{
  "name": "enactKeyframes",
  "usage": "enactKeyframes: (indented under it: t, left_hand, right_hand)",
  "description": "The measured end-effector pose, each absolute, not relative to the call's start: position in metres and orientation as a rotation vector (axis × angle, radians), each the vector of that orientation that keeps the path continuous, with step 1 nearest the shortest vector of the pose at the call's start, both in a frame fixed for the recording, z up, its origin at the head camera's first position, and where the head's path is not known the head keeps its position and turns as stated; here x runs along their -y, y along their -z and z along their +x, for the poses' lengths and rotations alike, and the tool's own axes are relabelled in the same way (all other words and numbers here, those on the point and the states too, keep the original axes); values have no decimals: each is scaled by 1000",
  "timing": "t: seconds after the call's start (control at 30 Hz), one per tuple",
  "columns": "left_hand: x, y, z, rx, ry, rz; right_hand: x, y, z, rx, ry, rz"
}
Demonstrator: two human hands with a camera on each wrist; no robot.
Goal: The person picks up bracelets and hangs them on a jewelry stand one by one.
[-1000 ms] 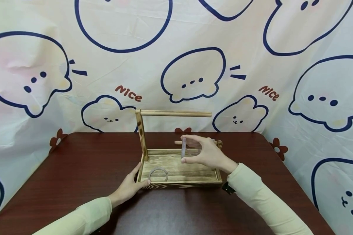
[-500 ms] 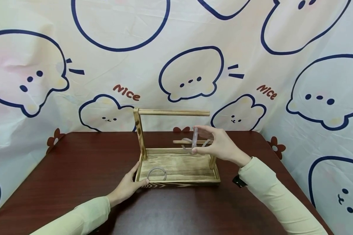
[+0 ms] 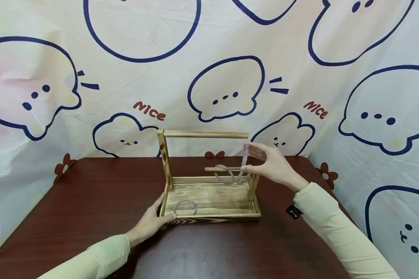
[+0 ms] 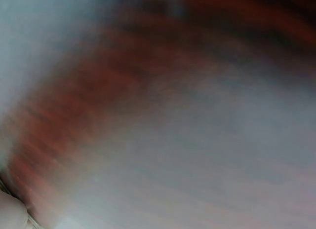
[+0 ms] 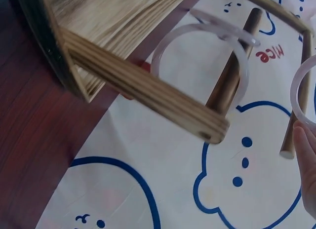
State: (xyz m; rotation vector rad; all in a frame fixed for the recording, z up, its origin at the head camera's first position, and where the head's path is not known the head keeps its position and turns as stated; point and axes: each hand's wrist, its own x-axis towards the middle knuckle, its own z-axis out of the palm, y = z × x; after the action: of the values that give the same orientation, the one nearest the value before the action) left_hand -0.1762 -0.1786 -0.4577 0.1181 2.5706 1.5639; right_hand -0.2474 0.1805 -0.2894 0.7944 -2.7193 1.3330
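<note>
Translucent pale plastic ring (image 3: 245, 157), held upright, is pinched between thumb and fingers of the right hand (image 3: 270, 164), just right of the upper wooden dowel's (image 3: 206, 134) free end. Two similar rings (image 3: 225, 174) hang on the lower dowel (image 3: 218, 169); another (image 3: 185, 206) lies in the wooden tray (image 3: 213, 217). Left hand (image 3: 150, 223), fingers relaxed, rests against the tray's front-left corner on the dark red table (image 3: 90, 193).

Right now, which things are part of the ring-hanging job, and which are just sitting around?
In the job:
right hand pinching a clear ring
lower dowel carrying two hung rings
wooden rack, steadied by left hand
loose ring on the rack base
upper dowel

Lying about:
red-brown table
cartoon backdrop cloth
</note>
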Motion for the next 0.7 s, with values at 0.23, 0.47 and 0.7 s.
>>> enactKeyframes:
  t: [0.23, 0.47, 0.7]
  left_hand:
    - [178, 458, -177, -2561, -1564, 106]
    - [178, 459, -177, -2560, -1559, 99]
    - [178, 459, -177, -2558, -1566, 96]
  right_hand:
    - [-190, 289, -256, 2714, -1307, 753]
    - [-195, 289, -265, 2726, -1315, 732]
    - [-197, 287, -273, 2766, -1334, 667]
